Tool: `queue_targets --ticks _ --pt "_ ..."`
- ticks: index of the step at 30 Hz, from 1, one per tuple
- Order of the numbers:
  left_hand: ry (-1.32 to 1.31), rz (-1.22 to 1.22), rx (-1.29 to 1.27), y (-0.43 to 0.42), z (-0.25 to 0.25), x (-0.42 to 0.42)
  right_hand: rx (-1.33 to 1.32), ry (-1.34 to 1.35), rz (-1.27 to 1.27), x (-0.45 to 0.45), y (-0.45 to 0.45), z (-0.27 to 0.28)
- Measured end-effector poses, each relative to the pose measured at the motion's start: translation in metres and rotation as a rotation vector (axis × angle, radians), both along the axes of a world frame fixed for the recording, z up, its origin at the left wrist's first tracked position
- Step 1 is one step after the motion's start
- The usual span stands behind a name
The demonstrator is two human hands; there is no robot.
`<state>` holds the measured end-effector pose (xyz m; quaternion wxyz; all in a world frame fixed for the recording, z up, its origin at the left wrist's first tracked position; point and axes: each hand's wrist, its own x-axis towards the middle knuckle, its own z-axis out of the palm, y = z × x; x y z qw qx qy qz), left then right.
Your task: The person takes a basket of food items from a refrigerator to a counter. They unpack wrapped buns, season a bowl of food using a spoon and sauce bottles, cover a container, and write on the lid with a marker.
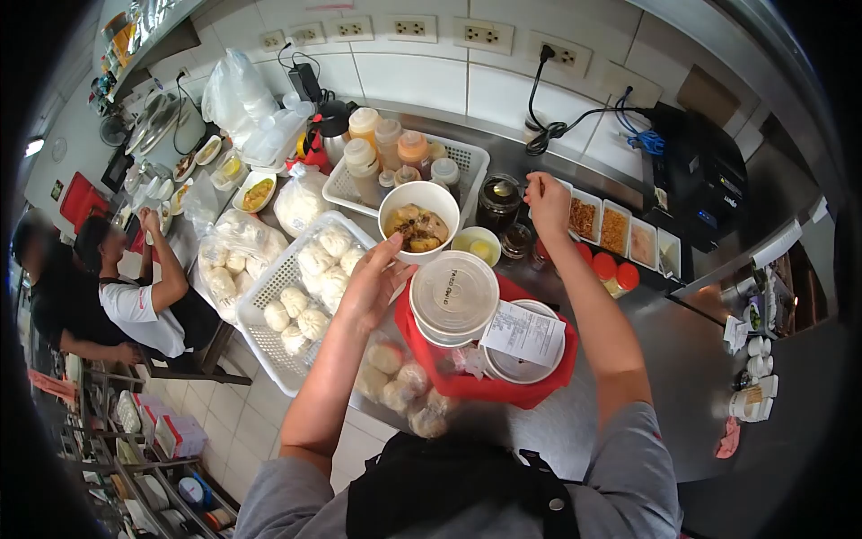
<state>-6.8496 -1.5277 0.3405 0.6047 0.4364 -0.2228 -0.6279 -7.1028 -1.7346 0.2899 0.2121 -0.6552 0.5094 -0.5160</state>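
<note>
My left hand point(375, 280) is closed on the rim of a white paper bowl point(418, 221) with chunks of food in it. My right hand point(549, 205) is raised beside the toppings tray, its fingers pinched together; what they hold, if anything, is too small to make out. Below the bowl, a red bag point(539, 393) holds lidded round containers, one with handwriting on its lid point(454, 293). A printed receipt point(523, 334) lies on another lid. A small cup of yellow liquid point(477, 244) stands right of the bowl.
White baskets hold squeeze bottles point(361, 165) and wrapped buns point(310, 323). A dark jar point(498, 203), topping containers point(615, 228) and red-capped jars point(604, 267) stand on the right. Bagged buns point(397, 386) lie near me. Two people point(148, 305) are at the left.
</note>
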Motion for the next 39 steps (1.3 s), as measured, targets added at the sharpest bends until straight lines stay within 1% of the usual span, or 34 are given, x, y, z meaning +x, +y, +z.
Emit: queue_targets --ticks 1,3,7,9,10,12,13,15,16,18,19,21,22,24,25,27,31,33,34,36,37,39 --pt "-0.003 0.004 0.002 0.0 -0.001 0.002 0.002 -0.003 0.004 -0.001 -0.008 -0.01" --pt "-0.027 0.009 0.03 0.0 -0.003 0.004 0.017 0.107 -0.019 -0.003 -0.017 -0.019" --pt "-0.013 0.034 0.03 0.001 -0.005 0.006 0.069 0.023 -0.02 -0.003 -0.023 -0.029" --pt "-0.005 0.056 0.034 0.003 -0.003 0.005 0.133 -0.139 -0.078 -0.008 -0.023 -0.026" --pt "-0.003 0.056 0.035 0.002 -0.004 0.006 0.133 -0.137 -0.078 -0.01 -0.022 -0.024" --pt "-0.013 0.065 0.055 0.001 -0.006 0.008 0.202 -0.286 -0.086 -0.018 -0.02 -0.021" --pt "-0.012 0.061 0.054 0.001 -0.005 0.007 0.2 -0.284 -0.089 -0.022 -0.018 -0.02" --pt "-0.005 0.068 0.059 0.0 -0.003 0.006 0.248 -0.39 -0.086 -0.028 -0.018 -0.024" --pt "-0.005 0.066 0.055 -0.001 -0.004 0.006 0.244 -0.39 -0.087 -0.03 -0.018 -0.027" --pt "-0.005 0.083 0.051 -0.002 -0.006 0.006 0.312 -0.509 -0.103 -0.033 -0.016 -0.028" --pt "-0.006 0.082 0.049 -0.002 -0.006 0.006 0.309 -0.51 -0.103 -0.035 -0.015 -0.029" --pt "-0.002 0.063 0.026 0.0 -0.005 0.006 0.377 -0.648 -0.083 -0.036 -0.012 -0.026" --pt "-0.002 0.063 0.025 0.0 -0.005 0.006 0.376 -0.648 -0.083 -0.037 -0.012 -0.024" --pt "-0.003 0.059 0.016 0.001 -0.005 0.007 0.443 -0.765 -0.051 -0.034 -0.003 -0.004" --pt "-0.003 0.059 0.016 0.002 -0.005 0.007 0.444 -0.765 -0.051 -0.032 0.002 0.007" --pt "-0.006 0.056 0.021 0.003 -0.006 0.008 0.353 -0.767 0.079 -0.024 0.015 0.037" --pt "-0.01 0.067 0.046 0.004 -0.005 0.005 0.299 -0.724 0.181 -0.004 0.039 0.096" --pt "-0.002 0.055 0.016 0.005 -0.005 0.003 0.26 -0.602 0.294 0.009 0.053 0.12" --pt "-0.005 0.05 0.021 0.006 -0.002 0.001 0.261 -0.604 0.305 0.015 0.061 0.129" --pt "-0.003 0.049 0.009 0.007 0.001 -0.002 0.192 -0.403 0.37 0.026 0.079 0.14" --pt "0.001 0.034 0.0 0.008 0.002 -0.003 0.192 -0.402 0.377 0.033 0.088 0.145" --pt "0.017 0.021 -0.011 0.009 0.003 -0.003 0.219 -0.299 0.367 0.044 0.103 0.149"
